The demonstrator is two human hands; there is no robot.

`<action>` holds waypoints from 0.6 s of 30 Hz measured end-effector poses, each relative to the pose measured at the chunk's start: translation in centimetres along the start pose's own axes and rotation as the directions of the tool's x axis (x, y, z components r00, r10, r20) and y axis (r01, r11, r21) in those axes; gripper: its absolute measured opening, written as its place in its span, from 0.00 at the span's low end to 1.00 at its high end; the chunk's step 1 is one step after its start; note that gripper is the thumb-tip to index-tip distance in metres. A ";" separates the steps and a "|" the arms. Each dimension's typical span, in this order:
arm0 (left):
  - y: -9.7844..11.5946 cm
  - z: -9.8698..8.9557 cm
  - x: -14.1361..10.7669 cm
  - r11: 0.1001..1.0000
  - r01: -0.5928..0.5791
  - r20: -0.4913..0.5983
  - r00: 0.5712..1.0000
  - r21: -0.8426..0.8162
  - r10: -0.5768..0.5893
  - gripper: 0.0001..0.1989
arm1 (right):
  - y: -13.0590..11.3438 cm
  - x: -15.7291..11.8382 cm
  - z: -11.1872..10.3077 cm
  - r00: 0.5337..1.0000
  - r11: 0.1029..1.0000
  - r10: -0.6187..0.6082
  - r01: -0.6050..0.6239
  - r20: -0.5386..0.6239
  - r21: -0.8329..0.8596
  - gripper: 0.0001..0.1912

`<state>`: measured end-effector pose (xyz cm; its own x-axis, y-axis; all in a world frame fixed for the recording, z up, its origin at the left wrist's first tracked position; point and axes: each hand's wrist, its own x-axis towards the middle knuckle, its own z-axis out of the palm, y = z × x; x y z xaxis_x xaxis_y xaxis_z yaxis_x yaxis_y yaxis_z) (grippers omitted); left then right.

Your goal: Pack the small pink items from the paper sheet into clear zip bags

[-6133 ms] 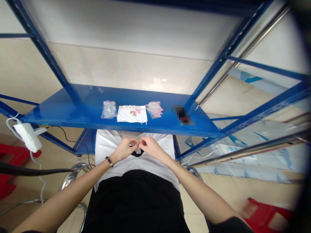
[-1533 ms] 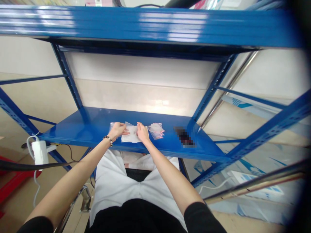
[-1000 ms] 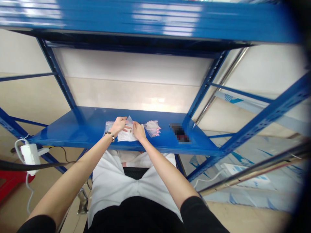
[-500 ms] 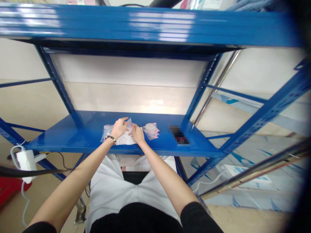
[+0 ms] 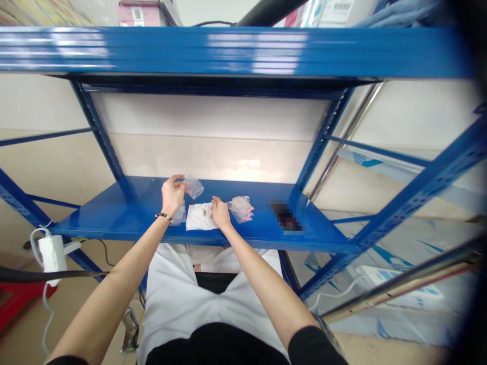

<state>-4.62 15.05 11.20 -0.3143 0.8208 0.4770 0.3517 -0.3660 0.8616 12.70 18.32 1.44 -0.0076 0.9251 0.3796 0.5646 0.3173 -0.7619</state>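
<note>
My left hand (image 5: 174, 195), with a beaded bracelet at the wrist, pinches a small clear plastic bag (image 5: 195, 187) above the blue shelf. Beneath that hand lie more clear bags (image 5: 179, 213). A white sheet (image 5: 198, 218), perhaps paper or cloth, lies flat between my hands, with a few tiny brownish pieces (image 5: 204, 212) on it. My right hand (image 5: 219, 212) rests at the sheet's right edge, its fingers bent together; what they hold, if anything, is too small to make out. Just right of it is a pile of clear bags with pink edges (image 5: 241, 208).
A blurred-out dark object (image 5: 285, 216) lies on the right of the blue shelf (image 5: 129, 208). An upper beam (image 5: 160, 50) crosses above my hands, and uprights stand at both sides. A white power strip (image 5: 52, 253) hangs at the left.
My left hand has moved left and away from the right hand, carrying the clear bag with it. More of the white sheet now shows. The view has tilted up slightly.
</note>
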 end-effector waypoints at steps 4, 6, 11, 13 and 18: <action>-1.3 -3.0 -0.7 0.896 0.164 -0.116 0.966 -0.412 -0.230 0.14 | 0.1 0.1 0.0 1.000 1.000 -0.008 0.008 -0.009 0.006 0.21; -2.4 -4.5 -1.8 0.791 0.240 -0.135 0.918 -0.563 -0.374 0.13 | 0.2 0.2 0.0 1.000 1.000 -0.007 0.007 -0.012 0.013 0.21; -5.2 -6.6 -5.7 0.675 0.372 -0.149 0.800 -0.637 -0.582 0.10 | 0.8 0.5 0.5 1.000 0.999 -0.008 0.008 -0.006 0.032 0.21; -5.9 -6.6 -6.9 0.659 0.385 -0.146 0.785 -0.646 -0.602 0.09 | 1.1 0.6 0.6 1.000 0.999 -0.009 0.009 -0.004 0.031 0.21; -5.7 -5.3 -7.9 0.498 0.415 -0.043 0.734 -0.761 -0.678 0.07 | 0.8 0.5 0.4 1.000 1.000 -0.013 0.013 -0.004 0.008 0.21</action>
<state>-8.82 8.33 3.44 -0.5070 0.8318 -0.2261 -0.6263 -0.1753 0.7596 12.83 19.16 0.78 -0.0113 0.9200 0.3917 0.5575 0.3310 -0.7613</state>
